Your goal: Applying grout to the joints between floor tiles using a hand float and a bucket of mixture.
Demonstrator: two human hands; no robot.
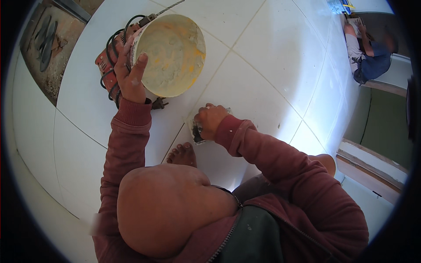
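We recorded the bucket point(173, 55) at the upper middle of the head view, a round pale vessel tilted so that its mouth faced the camera, its inner wall smeared with dried whitish and yellow residue. It stood on the white tiled floor point(272, 57), against an orange power tool point(105, 65) wound with black cable, whose plug point(158, 104) lay just below the bucket's lower rim. The left hand point(131, 74) gripped the bucket's left rim: the thumb lay over the edge onto the inner wall, and the other fingers curled round the outside, so the hand was closed on the rim. The right hand point(210, 120) was lower and to the right, near the bucket but apart from it, pressed down at a joint between tiles. Its fingers were folded tightly around a small dark tool point(196, 133) with pale paste on it; we could not tell the tool's exact kind. Both forearms wore dark red sleeves speckled with white. A bare foot point(182, 154) rested on the tile just below the right hand. Further out, a second person point(366, 50) sat at the upper right edge, well apart. At the upper left, the tiling ended at rough bare ground point(52, 52).
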